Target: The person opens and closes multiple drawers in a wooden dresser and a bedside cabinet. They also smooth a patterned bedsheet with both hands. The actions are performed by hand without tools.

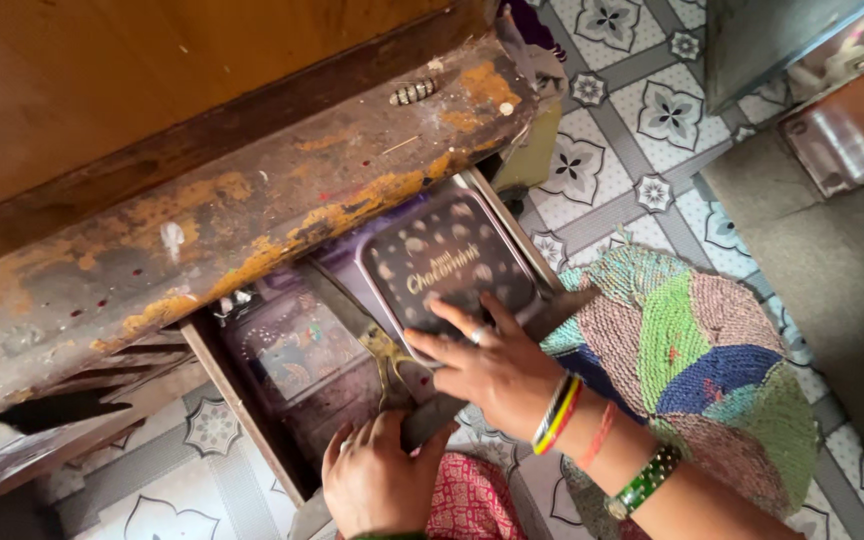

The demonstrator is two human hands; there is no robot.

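Note:
An open wooden drawer [242, 400] is pulled out from under a worn, rust-stained table edge [252, 215]. Inside it lies a dark rectangular tin box [432, 250] with pale dots on its lid, tilted against the drawer's right side. My right hand [492, 370], with a ring and bangles, lies on the tin's near end with fingers spread over the lid, gripping it. My left hand [377, 485] is closed around the drawer's front edge [422, 422]. Scissors with yellowish handles [384, 352] lie between the tin and a patterned flat box [292, 350] on the left.
A round woven mat [712, 370] in green, pink and blue lies on the patterned tile floor [642, 120] to the right. A grey slab [832, 270] stands at the far right. Red patterned cloth [467, 500] covers my lap.

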